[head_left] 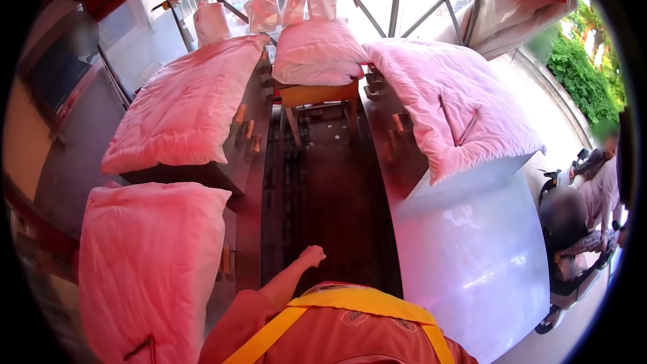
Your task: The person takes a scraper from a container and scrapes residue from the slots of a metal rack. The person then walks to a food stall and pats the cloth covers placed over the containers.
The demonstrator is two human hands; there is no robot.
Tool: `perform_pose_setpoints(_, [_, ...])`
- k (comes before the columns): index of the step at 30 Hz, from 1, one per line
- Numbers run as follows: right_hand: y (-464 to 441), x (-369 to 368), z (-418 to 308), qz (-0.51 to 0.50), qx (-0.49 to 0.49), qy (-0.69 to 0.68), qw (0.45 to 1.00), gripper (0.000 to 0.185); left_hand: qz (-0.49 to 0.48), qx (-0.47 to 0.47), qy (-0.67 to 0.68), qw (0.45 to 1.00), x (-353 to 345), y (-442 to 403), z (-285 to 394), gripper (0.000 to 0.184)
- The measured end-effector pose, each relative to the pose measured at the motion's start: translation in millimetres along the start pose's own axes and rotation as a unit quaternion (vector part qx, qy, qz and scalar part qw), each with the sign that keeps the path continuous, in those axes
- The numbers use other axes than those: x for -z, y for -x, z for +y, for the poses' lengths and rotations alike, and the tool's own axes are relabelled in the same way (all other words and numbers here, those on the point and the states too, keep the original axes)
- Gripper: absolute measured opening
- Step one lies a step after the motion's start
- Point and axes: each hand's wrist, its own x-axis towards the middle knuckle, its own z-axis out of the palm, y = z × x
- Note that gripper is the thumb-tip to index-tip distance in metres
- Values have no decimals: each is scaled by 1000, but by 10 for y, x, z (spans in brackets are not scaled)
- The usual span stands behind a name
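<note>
My left hand (312,256) hangs in front of my body over the dark aisle floor (340,209), its fingers curled into a loose fist. Nothing shows in it, and it touches nothing. Nearest to it on the left is a low cabinet with wooden handles (226,259) and a pink quilt (151,256) on top. My right hand is out of view. Below me show my orange-red shirt and the yellow straps (364,301) of an apron.
Pink quilts cover the far left cabinet (189,104), the far right cabinet (458,104) and a wooden table (320,94) at the aisle's end. White bags (261,12) hang above. A pale panel (475,263) stands at right; people sit on a scooter (573,276) outside.
</note>
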Motion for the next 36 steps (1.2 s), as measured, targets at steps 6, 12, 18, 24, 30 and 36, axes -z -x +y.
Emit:
perform_pose_setpoints(6, [-703, -35, -1035, -16, 58, -19, 998, 17, 14, 27, -10, 999, 229, -419, -637, 18])
perform_pose_setpoints(12, [-2336, 91, -2318, -67, 137, 40, 988, 19, 9, 73, 89, 993, 692, -1483, -570, 24])
perform_pose_setpoints(18, [-3450, 535, -3741, -65, 217, 130, 965, 31, 29, 115, 165, 979, 1698, -2158, -418, 6])
perform_pose_setpoints(24, [-4162, 1176, -5265, -72, 201, 120, 970, 39, 95, 175, 192, 961, 2568, -2798, -439, 14])
perform_pose_setpoints(30, [-4290, 1296, -5529, 36, 144, -84, 985, 39, -67, 12, -164, 984, 3529, -3932, -465, 24])
perform_pose_setpoints(36, [-3985, 716, -4976, 118, 0, -160, 980, 38, -92, 31, -44, 994, 4805, -5852, 185, 51])
